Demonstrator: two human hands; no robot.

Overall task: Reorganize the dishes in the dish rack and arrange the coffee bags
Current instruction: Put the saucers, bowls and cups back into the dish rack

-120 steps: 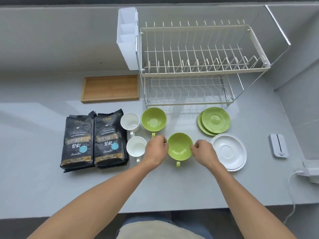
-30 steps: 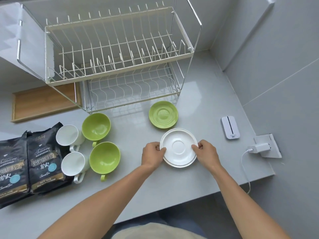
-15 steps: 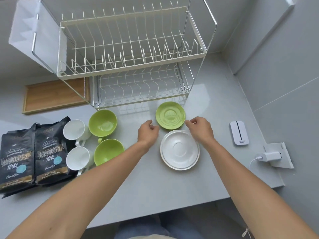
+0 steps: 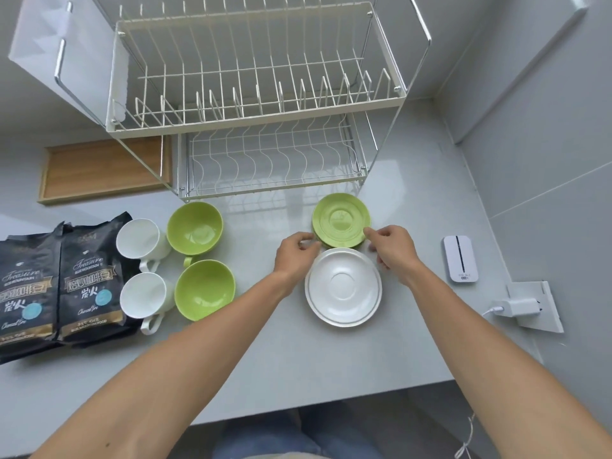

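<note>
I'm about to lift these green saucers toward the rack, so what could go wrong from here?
1. The green saucers are stacked; gripped only at the rim by the left hand and right hand, the lower one may slip.
2. The white saucer lies right beside them and could get knocked.
3. The dish rack edge overhangs close above; a lifted saucer could strike it.

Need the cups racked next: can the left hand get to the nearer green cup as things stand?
Probably yes. The left hand is at the green saucers' rim, and only bare counter lies between it and the nearer green cup, whose open top faces up.
</note>
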